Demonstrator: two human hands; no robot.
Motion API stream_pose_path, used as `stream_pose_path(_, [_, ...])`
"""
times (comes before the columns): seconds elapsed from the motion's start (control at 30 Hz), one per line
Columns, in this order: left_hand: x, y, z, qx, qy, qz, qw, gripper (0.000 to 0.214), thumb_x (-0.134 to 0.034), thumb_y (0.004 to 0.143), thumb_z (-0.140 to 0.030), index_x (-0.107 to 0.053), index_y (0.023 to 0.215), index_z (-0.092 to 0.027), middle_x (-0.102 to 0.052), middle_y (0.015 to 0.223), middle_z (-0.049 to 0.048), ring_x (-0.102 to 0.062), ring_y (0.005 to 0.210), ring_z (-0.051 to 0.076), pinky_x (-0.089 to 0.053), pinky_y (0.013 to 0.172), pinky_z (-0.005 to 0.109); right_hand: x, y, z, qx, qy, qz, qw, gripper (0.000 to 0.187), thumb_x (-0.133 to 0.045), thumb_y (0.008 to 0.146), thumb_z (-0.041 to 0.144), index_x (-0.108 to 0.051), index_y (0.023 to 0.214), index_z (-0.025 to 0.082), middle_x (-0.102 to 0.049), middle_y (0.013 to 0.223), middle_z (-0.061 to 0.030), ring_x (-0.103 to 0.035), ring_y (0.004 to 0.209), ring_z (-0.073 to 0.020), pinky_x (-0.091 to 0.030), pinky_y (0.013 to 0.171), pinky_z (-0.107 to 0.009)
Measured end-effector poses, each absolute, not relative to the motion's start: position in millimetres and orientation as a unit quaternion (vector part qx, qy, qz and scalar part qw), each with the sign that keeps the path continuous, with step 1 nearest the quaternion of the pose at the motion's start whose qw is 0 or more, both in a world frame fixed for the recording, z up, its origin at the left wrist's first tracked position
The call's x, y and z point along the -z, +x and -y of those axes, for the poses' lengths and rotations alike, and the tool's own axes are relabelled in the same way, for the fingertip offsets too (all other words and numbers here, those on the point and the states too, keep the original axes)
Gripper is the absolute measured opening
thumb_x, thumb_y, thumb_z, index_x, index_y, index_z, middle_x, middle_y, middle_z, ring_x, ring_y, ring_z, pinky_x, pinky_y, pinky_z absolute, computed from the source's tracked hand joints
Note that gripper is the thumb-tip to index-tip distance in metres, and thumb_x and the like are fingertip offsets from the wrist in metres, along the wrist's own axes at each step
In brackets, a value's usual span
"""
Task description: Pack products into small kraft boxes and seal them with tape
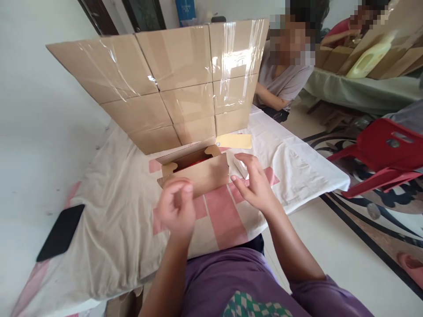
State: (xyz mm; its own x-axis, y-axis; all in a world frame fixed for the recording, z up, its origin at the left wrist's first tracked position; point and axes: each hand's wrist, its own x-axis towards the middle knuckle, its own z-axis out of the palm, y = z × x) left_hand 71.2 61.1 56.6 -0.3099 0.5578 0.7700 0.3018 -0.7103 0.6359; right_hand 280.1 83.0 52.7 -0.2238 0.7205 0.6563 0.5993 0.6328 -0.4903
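Observation:
A small brown cardboard box (198, 174) lies open on the cloth-covered table (115, 220), with something red showing inside. My right hand (254, 182) hovers at the box's right end, its fingers apart and stretched toward a white flap there. My left hand (176, 209) is just in front of the box's near wall, fingers curled with thumb against them, and nothing shows in it. A flat tan card piece (234, 141) lies behind the box.
A stack of taped cardboard boxes (178, 83) rises behind the small box. A black phone (61, 231) lies at the table's left. Another person (284, 75) sits beyond the stack. A red plastic chair (383, 152) stands on the right, with more boxes on a far table.

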Motion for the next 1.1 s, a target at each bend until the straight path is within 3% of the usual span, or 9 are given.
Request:
stream_pose_path(0.07, [-66.7, 46.7, -70.0, -0.735, 0.546, -0.394, 0.077, 0.011, -0.066, 0.095, -0.020, -0.068, 0.085, -0.019, -0.069, 0.083, 0.0014, -0.066, 0.082, 0.014, -0.053, 0.078, 0.029, -54.7, 271.3, -108.2, -0.069, -0.396, 0.799, 0.447, 0.046, -0.054, 0.104, 0.035, -0.041, 0.147, 0.027, -0.056, 0.145, -0.0138, -0.051, 0.137, -0.0301, -0.043, 0.115, -0.052])
stream_pose_path(0.17, [-67.4, 20.1, -85.0, -0.712, 0.520, -0.458, 0.115, 0.013, -0.070, 0.093, -0.028, -0.071, 0.084, -0.018, -0.072, 0.082, 0.0017, -0.067, 0.079, 0.014, -0.054, 0.077, 0.027, -53.0, 255.9, -142.2, -0.086, -0.404, 0.793, 0.448, 0.060, -0.058, 0.101, 0.039, -0.035, 0.154, 0.024, -0.043, 0.158, -0.0162, -0.040, 0.149, -0.0303, -0.038, 0.121, -0.053])
stream_pose_path(0.33, [-39.9, 7.4, -100.0, -0.635, 0.504, -0.545, 0.213, 0.015, -0.073, 0.089, -0.034, -0.074, 0.084, -0.019, -0.073, 0.081, 0.0019, -0.067, 0.077, 0.014, -0.053, 0.073, 0.025, -45.2, 244.0, -171.8, -0.148, -0.457, 0.781, 0.399, 0.088, -0.058, 0.095, 0.031, -0.007, 0.167, 0.028, -0.022, 0.172, -0.0110, -0.020, 0.159, -0.0303, -0.031, 0.125, -0.057])
stream_pose_path(0.4, [-33.0, 8.8, -101.4, -0.630, 0.509, -0.546, 0.215, 0.015, -0.072, 0.089, -0.034, -0.074, 0.084, -0.020, -0.073, 0.082, 0.0020, -0.066, 0.077, 0.014, -0.052, 0.073, 0.025, -47.0, 244.0, -174.6, -0.155, -0.462, 0.802, 0.346, 0.086, -0.053, 0.096, 0.027, -0.006, 0.168, 0.031, -0.017, 0.175, -0.0054, -0.011, 0.162, -0.0317, -0.026, 0.125, -0.060])
stream_pose_path(0.47, [-33.2, 10.3, -102.0, -0.643, 0.513, -0.533, 0.198, 0.016, -0.071, 0.090, -0.034, -0.074, 0.084, -0.020, -0.073, 0.082, 0.0018, -0.065, 0.076, 0.013, -0.052, 0.072, 0.025, -51.7, 243.9, -174.9, -0.142, -0.456, 0.824, 0.306, 0.078, -0.047, 0.098, 0.024, -0.013, 0.168, 0.033, -0.022, 0.174, -0.0028, -0.007, 0.161, -0.0330, -0.024, 0.125, -0.061])
stream_pose_path(0.63, [-49.7, 6.7, -107.8, -0.606, 0.554, -0.535, 0.200, 0.015, -0.074, 0.087, -0.034, -0.075, 0.080, -0.021, -0.070, 0.073, -0.0006, -0.061, 0.069, 0.013, -0.046, 0.063, 0.024, -55.9, 243.4, -174.5, -0.070, -0.444, 0.846, 0.287, 0.054, -0.043, 0.104, 0.026, -0.045, 0.158, 0.029, -0.053, 0.146, -0.0110, -0.039, 0.140, -0.0326, -0.034, 0.117, -0.055])
stream_pose_path(0.73, [-57.6, 2.8, -113.5, -0.566, 0.561, -0.565, 0.214, 0.015, -0.075, 0.085, -0.036, -0.077, 0.079, -0.022, -0.068, 0.069, -0.0019, -0.057, 0.064, 0.012, -0.042, 0.059, 0.025, -50.7, 244.2, -172.6, -0.067, -0.437, 0.850, 0.285, 0.041, -0.040, 0.107, 0.028, -0.063, 0.141, 0.027, -0.059, 0.133, -0.0111, -0.045, 0.131, -0.0305, -0.037, 0.113, -0.052])
stream_pose_path(0.9, [-74.4, 2.7, -122.2, -0.524, 0.562, -0.584, 0.261, 0.013, -0.075, 0.085, -0.035, -0.080, 0.082, -0.023, -0.078, 0.088, 0.0013, -0.069, 0.081, 0.017, -0.051, 0.073, 0.028, -54.2, 238.4, -168.2, -0.102, -0.484, 0.828, 0.264, 0.037, -0.043, 0.106, 0.027, -0.071, 0.130, 0.025, -0.062, 0.127, -0.0105, -0.051, 0.120, -0.0300, -0.045, 0.100, -0.049])
stream_pose_path(1.1, [-86.1, 9.5, -143.1, -0.449, 0.606, -0.566, 0.331, 0.015, -0.075, 0.084, -0.036, -0.079, 0.078, -0.023, -0.079, 0.086, 0.0018, -0.073, 0.086, 0.021, -0.051, 0.076, 0.029, -68.1, 234.9, -166.9, -0.111, -0.504, 0.831, 0.208, 0.033, -0.047, 0.106, 0.031, -0.073, 0.126, 0.029, -0.062, 0.127, -0.0099, -0.053, 0.123, -0.0310, -0.044, 0.099, -0.051])
